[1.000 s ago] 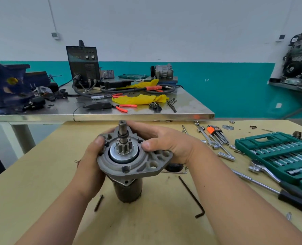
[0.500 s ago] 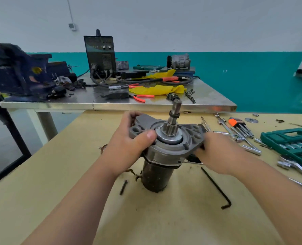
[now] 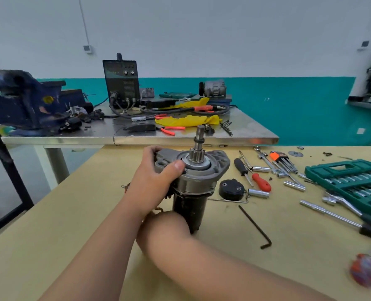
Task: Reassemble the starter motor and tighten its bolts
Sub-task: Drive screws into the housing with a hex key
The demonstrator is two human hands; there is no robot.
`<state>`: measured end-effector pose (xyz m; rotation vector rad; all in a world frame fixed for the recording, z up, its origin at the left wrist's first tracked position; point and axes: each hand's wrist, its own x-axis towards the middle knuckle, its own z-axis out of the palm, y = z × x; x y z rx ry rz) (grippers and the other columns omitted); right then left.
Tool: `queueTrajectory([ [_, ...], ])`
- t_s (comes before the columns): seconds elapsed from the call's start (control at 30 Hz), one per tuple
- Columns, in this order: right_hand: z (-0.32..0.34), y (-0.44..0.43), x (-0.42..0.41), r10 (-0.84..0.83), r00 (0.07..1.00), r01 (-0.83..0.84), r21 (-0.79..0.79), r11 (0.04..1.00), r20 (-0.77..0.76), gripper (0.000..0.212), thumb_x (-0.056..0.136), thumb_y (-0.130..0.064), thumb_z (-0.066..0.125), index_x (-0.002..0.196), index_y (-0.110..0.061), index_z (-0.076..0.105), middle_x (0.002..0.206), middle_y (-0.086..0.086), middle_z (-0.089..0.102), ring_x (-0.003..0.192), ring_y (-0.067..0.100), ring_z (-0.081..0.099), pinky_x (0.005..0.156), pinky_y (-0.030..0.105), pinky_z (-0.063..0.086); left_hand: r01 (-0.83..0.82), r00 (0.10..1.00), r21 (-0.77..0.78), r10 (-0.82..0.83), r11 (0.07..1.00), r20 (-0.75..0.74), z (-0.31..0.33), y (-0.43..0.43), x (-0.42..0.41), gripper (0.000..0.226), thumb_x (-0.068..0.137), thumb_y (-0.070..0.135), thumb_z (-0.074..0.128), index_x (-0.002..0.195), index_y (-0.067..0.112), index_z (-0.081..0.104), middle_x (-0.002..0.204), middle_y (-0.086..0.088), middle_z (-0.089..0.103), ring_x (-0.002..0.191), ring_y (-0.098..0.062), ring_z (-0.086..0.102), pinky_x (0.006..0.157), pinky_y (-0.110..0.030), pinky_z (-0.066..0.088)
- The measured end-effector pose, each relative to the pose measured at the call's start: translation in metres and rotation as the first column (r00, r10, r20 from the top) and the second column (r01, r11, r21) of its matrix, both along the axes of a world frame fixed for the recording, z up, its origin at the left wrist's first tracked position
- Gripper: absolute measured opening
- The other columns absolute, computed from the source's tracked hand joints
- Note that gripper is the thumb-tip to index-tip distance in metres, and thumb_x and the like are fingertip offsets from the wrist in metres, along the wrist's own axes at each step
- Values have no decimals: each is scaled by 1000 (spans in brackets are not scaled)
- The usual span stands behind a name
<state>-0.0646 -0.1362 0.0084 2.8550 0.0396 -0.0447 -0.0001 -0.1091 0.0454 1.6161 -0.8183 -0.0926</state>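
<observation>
Tan workbench (image 3: 71, 213) carries the starter motor (image 3: 193, 181), which stands upright near the centre, pinion shaft up. The left hand (image 3: 152, 181) clamps its grey flange, thumb on top. The right hand (image 3: 165, 222) is at 7 o'clock of the motor body; its fingers are hidden, so I cannot tell. A black end cap (image 3: 231, 189) lies at 3 o'clock.
</observation>
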Motion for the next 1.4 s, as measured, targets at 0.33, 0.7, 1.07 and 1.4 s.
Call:
queueTrajectory([
  [0.33, 10, -28, -73, -18, 984, -81, 528, 845, 180, 8, 89, -20, 53, 94, -18, 58, 86, -1, 66, 77, 21, 62, 61, 28, 46, -23, 999, 20, 23, 1000, 42, -3, 1, -7, 68, 57, 71, 40, 117, 37, 40, 89, 16, 61, 69, 5, 59, 56, -19, 39],
  [0.7, 87, -83, -118, -405, 727, -233, 753, 615, 555, 29, 93, -14, 60, 91, -41, 70, 87, -15, 67, 81, 2, 63, 71, 14, 49, -126, 992, -35, 126, 991, -15, -9, -7, -25, 46, 60, 71, 43, 103, 54, 40, 85, 17, 64, 77, -1, 61, 68, -32, 47],
  [1.07, 135, -59, -87, -160, 915, 29, 335, 942, 371, 27, 97, -18, 53, 119, -30, 64, 96, -14, 57, 90, 6, 52, 79, 20, 42, -161, 986, -92, 157, 983, -53, -11, -2, -28, 48, 60, 75, 47, 101, 51, 39, 85, 21, 61, 73, 4, 62, 65, -29, 53],
  [1.4, 111, -77, -92, -353, 789, -38, 614, 788, 503, 15, 86, -20, 68, 79, -33, 63, 77, -16, 63, 72, 1, 61, 58, 10, 45, 0, 996, -40, 3, 999, 88, -18, 11, -26, 70, 63, 65, 56, 126, 44, 35, 102, 23, 59, 92, 16, 55, 68, -2, 41],
])
